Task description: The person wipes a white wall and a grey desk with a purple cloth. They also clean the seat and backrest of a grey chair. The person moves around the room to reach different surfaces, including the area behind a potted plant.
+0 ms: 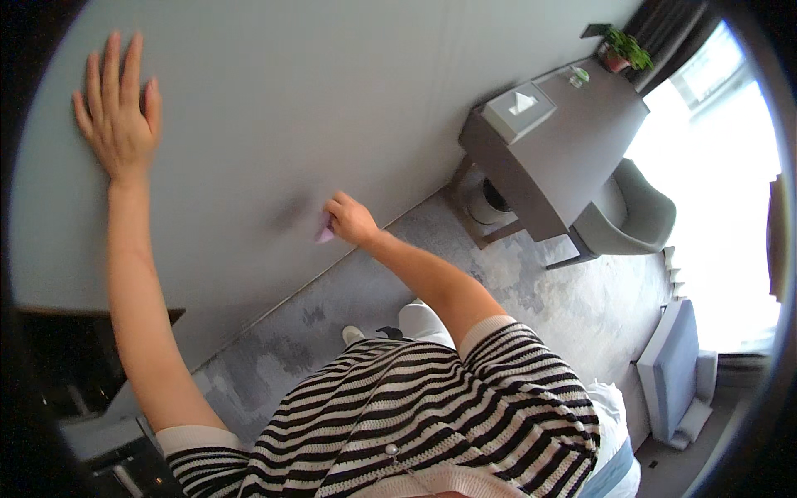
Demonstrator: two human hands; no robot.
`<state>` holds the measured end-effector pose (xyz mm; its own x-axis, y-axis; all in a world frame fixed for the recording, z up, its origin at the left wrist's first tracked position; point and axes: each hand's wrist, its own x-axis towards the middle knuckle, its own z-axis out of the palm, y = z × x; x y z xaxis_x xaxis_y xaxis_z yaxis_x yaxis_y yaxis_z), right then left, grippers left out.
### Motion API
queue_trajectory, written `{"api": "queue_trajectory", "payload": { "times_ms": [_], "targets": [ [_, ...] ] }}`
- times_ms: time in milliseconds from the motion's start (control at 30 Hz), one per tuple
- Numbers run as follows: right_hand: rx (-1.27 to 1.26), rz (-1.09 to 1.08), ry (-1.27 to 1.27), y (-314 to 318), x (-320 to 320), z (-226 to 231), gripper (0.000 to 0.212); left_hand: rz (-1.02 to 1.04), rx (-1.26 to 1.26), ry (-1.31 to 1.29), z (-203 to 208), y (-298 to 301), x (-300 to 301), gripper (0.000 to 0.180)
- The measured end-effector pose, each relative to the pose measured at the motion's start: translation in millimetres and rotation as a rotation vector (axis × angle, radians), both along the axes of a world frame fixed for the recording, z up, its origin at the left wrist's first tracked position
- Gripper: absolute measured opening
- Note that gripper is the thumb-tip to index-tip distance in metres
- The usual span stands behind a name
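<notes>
My left hand (pixel 120 124) reaches high at the far left, its fingers spread and its palm against the grey wall (pixel 241 91). Lower down and nearer the middle, my right hand (pixel 352 220) is closed around a small pale purple cloth (pixel 325 231). Part of the cloth sticks out below the fingers; the rest is hidden in the hand. The right hand is close to the wall, where its shadow falls beside it. Whether the cloth touches the wall, I cannot tell.
A grey desk (pixel 573 124) at the right bears a tissue box (pixel 519 112) and a potted plant (pixel 627 51). A bin (pixel 486 203) stands beneath it, a grey chair (pixel 627 212) beside it. Dark furniture (pixel 62 357) is at the lower left, a blue-grey seat (pixel 671 373) at the lower right.
</notes>
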<state>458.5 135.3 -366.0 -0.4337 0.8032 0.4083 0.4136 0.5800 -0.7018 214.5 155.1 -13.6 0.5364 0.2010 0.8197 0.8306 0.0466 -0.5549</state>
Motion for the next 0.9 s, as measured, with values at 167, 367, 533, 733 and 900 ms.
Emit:
{"api": "queue_trajectory", "payload": {
  "times_ms": [167, 367, 533, 733, 900],
  "targets": [
    [-0.39, -0.479, 0.188, -4.9, 183.1, -16.3, 0.028, 0.081, -0.022, -0.099, -53.4, 25.7, 45.9, 0.053],
    [-0.252, -0.787, 0.884, 11.4, 428.1, -5.9, 0.024, 0.002, 0.086, -0.222, -92.3, 28.1, 63.0, 0.05],
    [-0.208, -1.208, 0.274, -11.3, 516.0, -47.7, 0.028, 0.016, 0.101, -0.261, -137.1, 36.6, 82.6, 0.05],
    [-0.168, -0.943, -0.389, 1.3, 507.7, -87.5, 0.046, 0.159, 0.136, -0.308, -175.7, 47.9, 94.6, 0.05],
    [-0.127, -0.661, -0.413, 81.7, 457.1, -74.7, 0.046, 0.195, 0.109, -0.429, -183.4, 53.5, 113.9, 0.053]
  ]
}}
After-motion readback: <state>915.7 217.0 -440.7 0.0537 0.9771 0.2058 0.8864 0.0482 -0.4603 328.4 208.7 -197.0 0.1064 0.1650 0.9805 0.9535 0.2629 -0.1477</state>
